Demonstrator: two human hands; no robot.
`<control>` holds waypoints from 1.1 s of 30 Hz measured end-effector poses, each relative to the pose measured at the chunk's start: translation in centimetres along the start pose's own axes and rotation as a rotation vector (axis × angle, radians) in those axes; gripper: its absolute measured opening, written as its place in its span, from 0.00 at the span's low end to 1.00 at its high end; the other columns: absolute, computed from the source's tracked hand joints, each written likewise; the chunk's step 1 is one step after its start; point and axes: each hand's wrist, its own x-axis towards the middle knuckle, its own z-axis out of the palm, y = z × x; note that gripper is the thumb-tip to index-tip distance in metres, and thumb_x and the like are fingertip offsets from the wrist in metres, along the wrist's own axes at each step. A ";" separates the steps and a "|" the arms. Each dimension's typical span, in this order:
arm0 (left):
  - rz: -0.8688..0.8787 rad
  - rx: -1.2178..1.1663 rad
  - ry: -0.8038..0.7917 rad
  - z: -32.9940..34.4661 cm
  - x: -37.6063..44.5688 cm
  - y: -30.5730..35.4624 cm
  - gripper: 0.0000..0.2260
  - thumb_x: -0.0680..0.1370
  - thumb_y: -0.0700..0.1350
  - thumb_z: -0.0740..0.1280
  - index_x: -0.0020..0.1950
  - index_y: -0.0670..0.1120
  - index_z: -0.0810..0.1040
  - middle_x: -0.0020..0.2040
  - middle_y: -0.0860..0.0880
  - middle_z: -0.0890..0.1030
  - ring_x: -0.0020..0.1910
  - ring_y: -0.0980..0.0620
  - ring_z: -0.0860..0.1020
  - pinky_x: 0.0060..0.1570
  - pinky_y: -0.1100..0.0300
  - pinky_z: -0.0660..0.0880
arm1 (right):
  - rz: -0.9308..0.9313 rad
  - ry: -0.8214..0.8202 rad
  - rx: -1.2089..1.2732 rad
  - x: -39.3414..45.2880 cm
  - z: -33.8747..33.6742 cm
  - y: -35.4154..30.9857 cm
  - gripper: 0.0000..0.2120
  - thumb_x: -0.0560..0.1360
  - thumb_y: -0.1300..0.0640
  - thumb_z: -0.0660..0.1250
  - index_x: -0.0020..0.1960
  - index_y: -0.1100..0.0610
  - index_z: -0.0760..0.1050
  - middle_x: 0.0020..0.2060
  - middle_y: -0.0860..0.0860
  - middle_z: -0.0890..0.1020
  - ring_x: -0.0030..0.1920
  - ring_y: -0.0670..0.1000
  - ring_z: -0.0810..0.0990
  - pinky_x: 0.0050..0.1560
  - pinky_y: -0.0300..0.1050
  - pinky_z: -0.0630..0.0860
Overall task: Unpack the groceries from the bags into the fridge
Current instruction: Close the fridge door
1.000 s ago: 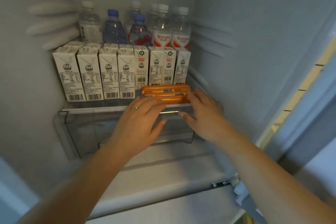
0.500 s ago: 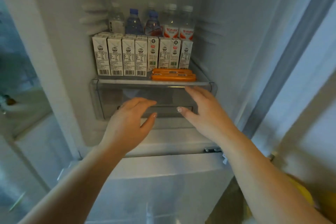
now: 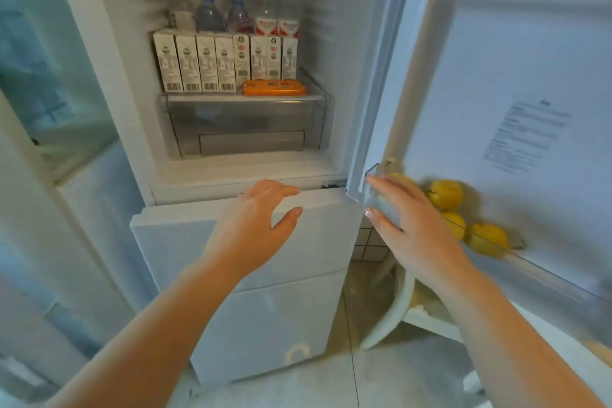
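White fridge, white cartons with black barcodes and grey print, orange packs, clear bottles with blue or white caps and red-and-white labels, smoky grey drawer, yellow fruit, white door with grey-printed label

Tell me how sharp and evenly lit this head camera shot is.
Head view: dim, cool light inside the fridge; water bottles and door label are smeared by motion blur, lemons soft; wide-angle lens bends the door edge; both hands fairly sharp.
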 end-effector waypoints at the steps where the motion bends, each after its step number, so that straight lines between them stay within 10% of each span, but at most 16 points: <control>1: 0.011 0.002 -0.009 0.2 -0.6 1.1 0.15 0.78 0.52 0.63 0.64 0.53 0.74 0.61 0.54 0.75 0.60 0.53 0.73 0.58 0.61 0.67 | 0.001 0.017 0.001 -1.3 -0.8 0.4 0.23 0.78 0.51 0.62 0.71 0.45 0.64 0.70 0.42 0.64 0.70 0.41 0.60 0.63 0.31 0.54; 12: 0.072 -0.013 -0.044 6.3 -4.7 12.9 0.20 0.79 0.54 0.61 0.71 0.54 0.67 0.68 0.56 0.70 0.66 0.57 0.67 0.61 0.64 0.63 | -0.093 0.021 -0.292 -11.0 -9.7 8.2 0.20 0.78 0.56 0.60 0.71 0.52 0.67 0.70 0.48 0.66 0.69 0.50 0.65 0.65 0.48 0.67; 23: 0.164 0.334 -0.239 18.7 -4.4 26.3 0.32 0.79 0.56 0.57 0.77 0.51 0.43 0.78 0.52 0.42 0.76 0.52 0.39 0.74 0.44 0.43 | -0.122 -0.261 -0.487 -14.8 -16.8 17.4 0.25 0.81 0.50 0.53 0.76 0.54 0.52 0.76 0.49 0.55 0.75 0.49 0.52 0.73 0.45 0.52; 29: 0.113 0.380 -0.212 18.9 -4.4 27.1 0.29 0.78 0.55 0.60 0.76 0.53 0.52 0.77 0.53 0.51 0.76 0.53 0.44 0.73 0.41 0.47 | -0.186 -0.231 -0.412 -16.0 -15.2 18.1 0.28 0.80 0.53 0.58 0.76 0.55 0.50 0.75 0.52 0.57 0.76 0.51 0.50 0.73 0.44 0.49; 33: 0.082 0.352 -0.161 18.6 -5.6 26.6 0.26 0.76 0.54 0.62 0.72 0.53 0.59 0.75 0.54 0.56 0.76 0.54 0.45 0.72 0.39 0.51 | -0.269 -0.180 -0.478 -16.5 -13.6 18.3 0.34 0.71 0.56 0.71 0.72 0.62 0.62 0.68 0.57 0.71 0.70 0.57 0.66 0.68 0.52 0.64</control>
